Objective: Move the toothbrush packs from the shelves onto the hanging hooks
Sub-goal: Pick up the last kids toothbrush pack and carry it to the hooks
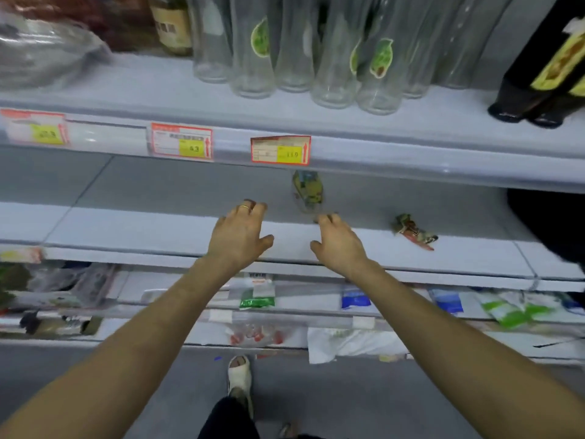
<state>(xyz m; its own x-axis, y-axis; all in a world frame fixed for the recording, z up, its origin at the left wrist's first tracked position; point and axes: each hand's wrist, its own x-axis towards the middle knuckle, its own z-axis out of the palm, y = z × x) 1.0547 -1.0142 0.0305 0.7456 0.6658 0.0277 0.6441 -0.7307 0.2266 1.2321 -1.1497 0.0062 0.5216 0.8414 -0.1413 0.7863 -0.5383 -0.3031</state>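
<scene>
Both my hands reach over the white middle shelf (142,231). My left hand (239,234) is open, fingers spread, a ring on one finger, holding nothing. My right hand (338,242) is open too, its fingertips close to a clear pack with green and yellow print (307,191) standing at the back of that shelf; I cannot tell if they touch. A crumpled green and red wrapper (413,231) lies to the right. On the shelf below lie flat packs: a green one (257,294), two blue ones (355,297) and green-white ones (509,308). No hanging hooks are in view.
The upper shelf (126,87) carries clear glass vases (332,49), dark bottles (544,74) at the right and a plastic-wrapped item (41,49) at the left. Price tags (280,149) line its front edge. A dark object (550,223) sits at the far right. My foot (239,373) stands on the grey floor.
</scene>
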